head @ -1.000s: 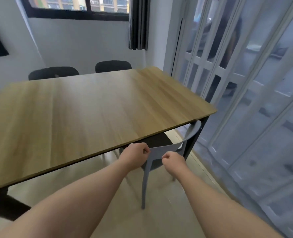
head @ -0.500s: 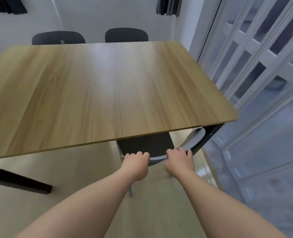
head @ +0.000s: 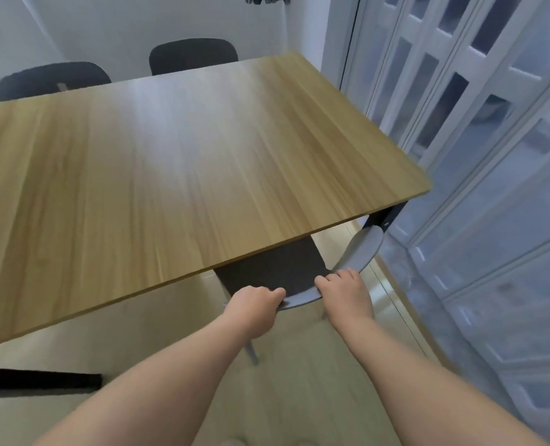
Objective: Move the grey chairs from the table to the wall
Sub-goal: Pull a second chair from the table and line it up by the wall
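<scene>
A grey chair [head: 362, 249] with a dark seat stands tucked under the near right corner of the wooden table [head: 177, 162]. Its curved backrest sticks out past the table edge. My left hand [head: 254, 309] is closed over the backrest's left part. My right hand [head: 346, 292] grips the same backrest a little to the right, fingers curled over its top. One grey chair leg shows below my left wrist. The seat's front is hidden under the tabletop.
Two dark chairs [head: 193, 56] [head: 51, 80] stand at the table's far side against a white wall [head: 138, 24]. White folding glass doors [head: 479, 149] run along the right, close to the chair. A black table foot [head: 38, 379] lies on the pale floor at the left.
My head has tilted down and moved closer over the table. Both hands stay on the grey chair's backrest, and the chair now sits a little further out from under the table.
</scene>
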{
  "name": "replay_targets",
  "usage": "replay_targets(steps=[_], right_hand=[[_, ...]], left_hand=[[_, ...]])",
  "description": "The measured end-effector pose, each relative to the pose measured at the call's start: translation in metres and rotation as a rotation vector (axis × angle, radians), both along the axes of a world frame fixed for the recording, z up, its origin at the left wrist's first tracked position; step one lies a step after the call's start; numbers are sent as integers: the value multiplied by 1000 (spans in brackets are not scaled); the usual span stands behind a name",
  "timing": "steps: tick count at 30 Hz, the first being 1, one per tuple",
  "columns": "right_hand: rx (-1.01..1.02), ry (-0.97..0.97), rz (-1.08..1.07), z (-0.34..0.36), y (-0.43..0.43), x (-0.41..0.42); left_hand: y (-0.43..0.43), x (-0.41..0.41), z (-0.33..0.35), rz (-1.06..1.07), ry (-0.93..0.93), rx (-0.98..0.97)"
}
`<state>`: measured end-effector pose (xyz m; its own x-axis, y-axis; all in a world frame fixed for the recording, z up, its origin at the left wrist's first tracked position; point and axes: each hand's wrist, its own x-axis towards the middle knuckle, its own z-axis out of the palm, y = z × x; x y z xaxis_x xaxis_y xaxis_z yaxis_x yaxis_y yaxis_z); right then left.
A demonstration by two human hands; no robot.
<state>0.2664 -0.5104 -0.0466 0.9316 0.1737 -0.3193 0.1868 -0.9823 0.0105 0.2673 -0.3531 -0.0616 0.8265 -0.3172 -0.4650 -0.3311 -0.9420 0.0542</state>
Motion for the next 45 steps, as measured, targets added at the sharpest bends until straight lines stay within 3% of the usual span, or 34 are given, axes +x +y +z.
replay_targets(steps=[5,16,29,33,45], right_hand=[[14,-110,-161,11,20,-41],[18,126,-499,5,76,-183],[59,200,-718,4,206,-323],[70,288,-800,0,249,-356],[71,294,-965,-11,400,-368]], left_hand=[[18,-7,-6,-229,7,6],[50,-72,1,-729,-11,65],[146,-207,-8,-842,-81,64],[181,-252,-12,-997,-64,117],[297,-236,-28,-1202,-42,198]])
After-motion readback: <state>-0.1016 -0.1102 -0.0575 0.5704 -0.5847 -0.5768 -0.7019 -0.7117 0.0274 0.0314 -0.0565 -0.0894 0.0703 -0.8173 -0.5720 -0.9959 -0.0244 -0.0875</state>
